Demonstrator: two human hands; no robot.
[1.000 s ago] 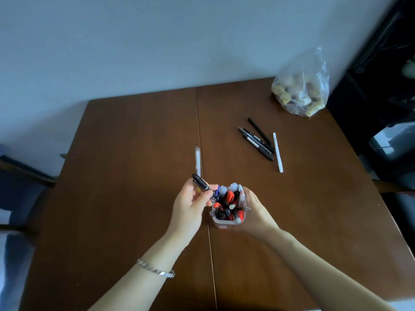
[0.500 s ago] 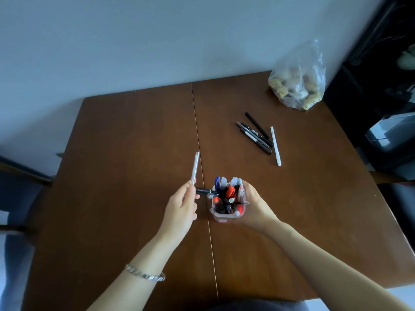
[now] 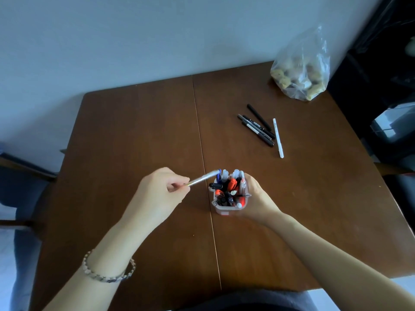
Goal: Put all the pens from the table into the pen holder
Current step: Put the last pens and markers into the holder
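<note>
My left hand [image 3: 160,193] pinches a slim silvery pen [image 3: 203,178] by its end, tilted so the far tip meets the mouth of the clear, crowded plastic pen holder [image 3: 229,194]. My right hand [image 3: 258,199] wraps the holder's side to steady it. Beyond my right hand, three black pens [image 3: 258,126] and a white pen [image 3: 278,138] wait on the brown wooden table [image 3: 134,131].

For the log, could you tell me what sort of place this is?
Probably a home dining area: a wooden table against a plain wall, a chair tucked beside it, and a food bag in its corner.
</note>
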